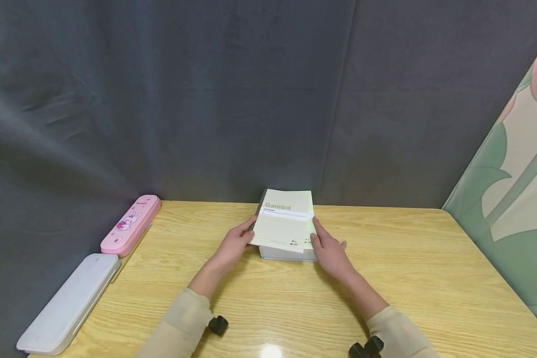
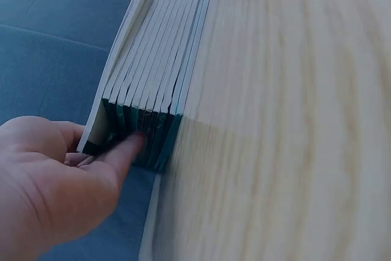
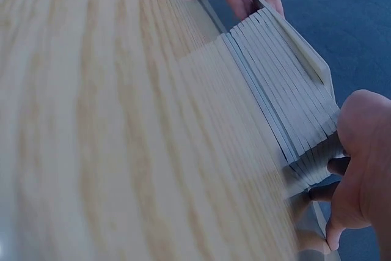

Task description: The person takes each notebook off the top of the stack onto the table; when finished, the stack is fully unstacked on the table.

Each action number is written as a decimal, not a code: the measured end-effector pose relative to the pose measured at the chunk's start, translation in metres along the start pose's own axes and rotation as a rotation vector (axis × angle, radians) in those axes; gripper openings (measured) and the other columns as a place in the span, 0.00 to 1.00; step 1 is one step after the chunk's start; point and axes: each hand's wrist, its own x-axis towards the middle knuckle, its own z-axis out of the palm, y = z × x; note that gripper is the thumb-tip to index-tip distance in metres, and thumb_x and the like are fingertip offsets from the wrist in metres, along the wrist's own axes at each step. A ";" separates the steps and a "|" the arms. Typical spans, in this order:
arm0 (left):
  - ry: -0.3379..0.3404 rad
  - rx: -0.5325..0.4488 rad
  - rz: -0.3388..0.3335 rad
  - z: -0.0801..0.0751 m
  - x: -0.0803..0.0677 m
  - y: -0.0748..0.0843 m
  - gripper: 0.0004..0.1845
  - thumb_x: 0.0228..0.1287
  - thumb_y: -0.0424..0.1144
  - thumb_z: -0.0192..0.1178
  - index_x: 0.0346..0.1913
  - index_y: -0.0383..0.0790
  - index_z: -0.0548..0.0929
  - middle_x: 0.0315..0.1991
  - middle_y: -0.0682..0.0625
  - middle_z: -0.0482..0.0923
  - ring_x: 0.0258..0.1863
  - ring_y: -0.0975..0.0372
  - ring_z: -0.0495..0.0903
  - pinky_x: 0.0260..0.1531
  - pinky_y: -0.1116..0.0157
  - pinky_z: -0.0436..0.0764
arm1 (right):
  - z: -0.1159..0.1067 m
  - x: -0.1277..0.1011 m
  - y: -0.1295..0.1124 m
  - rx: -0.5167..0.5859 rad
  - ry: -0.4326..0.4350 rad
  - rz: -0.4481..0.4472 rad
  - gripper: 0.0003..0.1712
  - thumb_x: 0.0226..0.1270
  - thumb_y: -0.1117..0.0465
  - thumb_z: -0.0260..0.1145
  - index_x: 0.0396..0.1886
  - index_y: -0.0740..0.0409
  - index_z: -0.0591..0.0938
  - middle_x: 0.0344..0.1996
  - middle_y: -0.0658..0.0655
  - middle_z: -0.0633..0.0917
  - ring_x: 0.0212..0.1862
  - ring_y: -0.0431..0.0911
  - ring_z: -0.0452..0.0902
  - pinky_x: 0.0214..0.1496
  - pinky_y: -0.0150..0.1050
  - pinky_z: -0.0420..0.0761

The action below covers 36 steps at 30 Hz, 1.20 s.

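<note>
Wooden table (image 1: 429, 278) against dark grey curtain (image 1: 206, 99) (floral panel (image 1: 514, 164) at right).

Pale green notebooks (image 1: 286, 223), pink case (image 1: 131, 224)

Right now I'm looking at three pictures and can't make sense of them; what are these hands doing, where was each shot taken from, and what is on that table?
There is no machine here: a person in beige sleeves works with two bare hands. The wide picture comes from a camera worn on the head, looking down at a light wooden table. The two close-ups come from cameras strapped to each wrist, so they look along the tabletop.

In the middle lies a stack of thin pale-green notebooks with "Gambit" printed on the top cover. The left hand holds the stack's left side, the right hand its right side, and the top notebook is lifted slightly off the rest.

At the table's left edge lie a pink pencil case with a rabbit picture and a plain white pencil case. Dark cloth hangs behind.
</note>
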 end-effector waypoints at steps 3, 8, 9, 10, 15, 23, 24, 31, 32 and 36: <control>0.045 -0.071 -0.018 -0.002 -0.001 0.000 0.28 0.79 0.29 0.43 0.79 0.38 0.59 0.72 0.35 0.64 0.62 0.51 0.76 0.59 0.57 0.79 | 0.001 0.001 -0.001 -0.007 0.001 0.003 0.32 0.85 0.54 0.43 0.82 0.58 0.54 0.74 0.63 0.64 0.74 0.65 0.59 0.65 0.82 0.33; 0.091 -0.175 -0.021 -0.009 -0.004 0.000 0.30 0.76 0.25 0.43 0.78 0.37 0.60 0.65 0.33 0.70 0.53 0.53 0.83 0.51 0.60 0.84 | 0.002 0.002 -0.001 -0.011 -0.002 0.011 0.32 0.85 0.53 0.42 0.82 0.57 0.53 0.75 0.62 0.64 0.74 0.65 0.59 0.65 0.81 0.33; 0.096 -0.190 -0.019 -0.010 -0.004 0.000 0.30 0.75 0.25 0.43 0.78 0.37 0.60 0.64 0.32 0.70 0.52 0.53 0.83 0.50 0.60 0.84 | 0.001 0.002 -0.001 -0.011 -0.002 0.012 0.32 0.85 0.53 0.41 0.82 0.57 0.53 0.75 0.63 0.63 0.74 0.65 0.59 0.65 0.82 0.33; 0.100 -0.205 -0.014 -0.012 -0.005 -0.001 0.31 0.74 0.24 0.43 0.78 0.36 0.60 0.63 0.32 0.70 0.51 0.52 0.84 0.49 0.60 0.85 | 0.001 0.002 -0.001 -0.010 -0.002 0.013 0.32 0.85 0.53 0.41 0.82 0.57 0.53 0.75 0.63 0.63 0.74 0.65 0.59 0.65 0.82 0.33; 0.143 -0.240 -0.003 -0.021 -0.009 -0.002 0.30 0.74 0.24 0.43 0.77 0.34 0.62 0.60 0.31 0.71 0.49 0.50 0.85 0.47 0.60 0.85 | 0.001 0.001 0.000 -0.014 0.004 0.010 0.32 0.85 0.53 0.41 0.82 0.58 0.53 0.75 0.63 0.63 0.74 0.65 0.59 0.64 0.82 0.32; 0.200 -0.293 -0.035 -0.033 -0.015 -0.006 0.23 0.77 0.25 0.44 0.71 0.32 0.71 0.47 0.41 0.67 0.47 0.56 0.81 0.49 0.60 0.84 | 0.002 0.000 0.002 -0.032 0.007 0.011 0.32 0.85 0.53 0.41 0.82 0.57 0.53 0.74 0.64 0.65 0.73 0.65 0.61 0.65 0.82 0.33; 0.202 -0.296 -0.036 -0.036 -0.016 -0.007 0.22 0.77 0.25 0.44 0.71 0.32 0.70 0.47 0.39 0.66 0.47 0.56 0.81 0.49 0.60 0.84 | 0.002 0.000 0.002 -0.035 0.007 0.012 0.32 0.85 0.53 0.41 0.82 0.57 0.53 0.73 0.65 0.65 0.73 0.65 0.61 0.65 0.82 0.33; 0.221 -0.359 -0.050 -0.057 -0.025 -0.011 0.23 0.79 0.26 0.44 0.72 0.31 0.68 0.47 0.43 0.67 0.39 0.64 0.80 0.51 0.60 0.83 | 0.005 -0.001 0.002 -0.045 0.009 0.010 0.33 0.85 0.52 0.42 0.82 0.56 0.53 0.74 0.64 0.65 0.73 0.65 0.61 0.65 0.82 0.34; 0.223 -0.367 -0.054 -0.060 -0.027 -0.011 0.23 0.79 0.26 0.44 0.73 0.31 0.67 0.44 0.46 0.64 0.35 0.66 0.76 0.51 0.60 0.83 | 0.005 -0.001 0.003 -0.046 0.010 0.008 0.33 0.85 0.52 0.42 0.82 0.56 0.53 0.74 0.64 0.65 0.73 0.65 0.61 0.65 0.82 0.34; 0.218 -0.394 -0.059 -0.073 -0.031 -0.011 0.24 0.80 0.27 0.41 0.75 0.31 0.64 0.52 0.41 0.65 0.38 0.67 0.78 0.53 0.61 0.82 | 0.005 0.000 0.002 -0.052 0.013 0.005 0.33 0.85 0.52 0.42 0.82 0.56 0.53 0.74 0.64 0.65 0.73 0.65 0.61 0.65 0.82 0.34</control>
